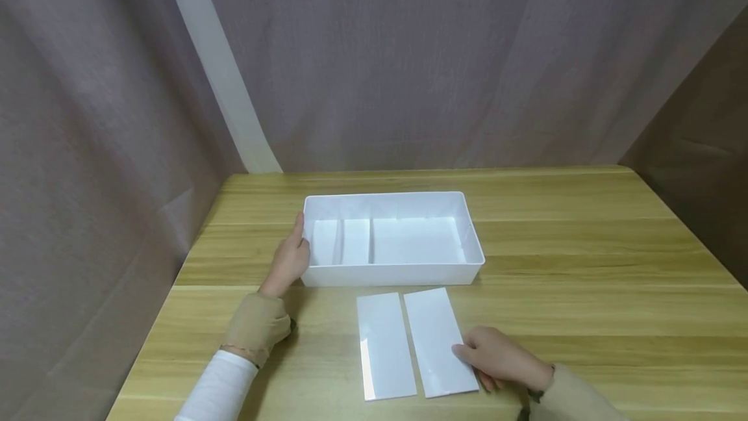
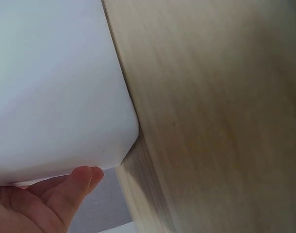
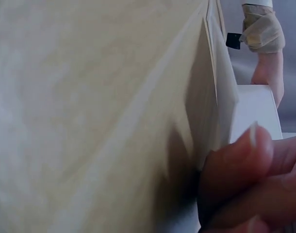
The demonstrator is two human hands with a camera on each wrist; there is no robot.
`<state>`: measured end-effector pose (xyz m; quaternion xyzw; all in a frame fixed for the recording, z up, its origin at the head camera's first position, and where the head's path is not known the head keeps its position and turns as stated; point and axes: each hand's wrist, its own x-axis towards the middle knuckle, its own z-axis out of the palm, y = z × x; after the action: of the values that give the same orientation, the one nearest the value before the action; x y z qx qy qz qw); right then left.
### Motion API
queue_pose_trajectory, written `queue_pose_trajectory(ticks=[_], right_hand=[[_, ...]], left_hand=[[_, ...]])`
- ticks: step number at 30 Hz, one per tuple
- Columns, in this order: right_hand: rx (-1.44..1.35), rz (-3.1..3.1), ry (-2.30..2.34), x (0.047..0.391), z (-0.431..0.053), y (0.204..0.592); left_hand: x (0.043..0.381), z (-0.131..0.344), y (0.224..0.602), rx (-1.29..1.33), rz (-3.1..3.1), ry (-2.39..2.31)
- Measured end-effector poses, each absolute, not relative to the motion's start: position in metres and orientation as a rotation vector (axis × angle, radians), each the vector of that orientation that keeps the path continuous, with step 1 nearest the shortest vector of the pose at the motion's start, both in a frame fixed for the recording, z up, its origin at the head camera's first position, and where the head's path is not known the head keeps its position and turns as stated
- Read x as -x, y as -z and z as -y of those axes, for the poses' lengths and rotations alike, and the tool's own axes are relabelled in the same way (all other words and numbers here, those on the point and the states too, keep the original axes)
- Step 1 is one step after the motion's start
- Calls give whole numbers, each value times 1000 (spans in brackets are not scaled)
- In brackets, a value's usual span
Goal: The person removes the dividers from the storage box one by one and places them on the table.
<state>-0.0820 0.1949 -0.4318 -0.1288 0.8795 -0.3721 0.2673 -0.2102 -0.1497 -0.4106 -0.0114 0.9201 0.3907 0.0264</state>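
A white rectangular box (image 1: 391, 275) with divided compartments stands on the wooden table. At its left end, my left hand (image 1: 290, 258) holds the wall, one finger stretched along the outside. The left wrist view shows fingertips (image 2: 85, 175) against the box's smooth outer side (image 2: 60, 92). Two flat white rectangular panels lie in front of the box: a left panel (image 1: 387, 349) and a right panel (image 1: 437, 336). My right hand (image 1: 499, 356) pinches the right panel by its near right edge, thumb on top, the other fingers curled and partly hidden.
The wooden table (image 1: 584, 265) extends to both sides of the box. Behind it hangs a greyish-purple curtain (image 1: 409, 70) with a pale strip (image 1: 222, 70) on the left. Inside the box, thin dividers (image 1: 371, 242) separate narrow compartments at the left from a wide one.
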Motion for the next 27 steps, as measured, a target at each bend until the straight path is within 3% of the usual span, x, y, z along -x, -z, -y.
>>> queue_pose_trajectory(ticks=[27], right_hand=[[304,-2554,818,93,-188,414]], left_hand=[[210,149,410,40,-2859,-1194]])
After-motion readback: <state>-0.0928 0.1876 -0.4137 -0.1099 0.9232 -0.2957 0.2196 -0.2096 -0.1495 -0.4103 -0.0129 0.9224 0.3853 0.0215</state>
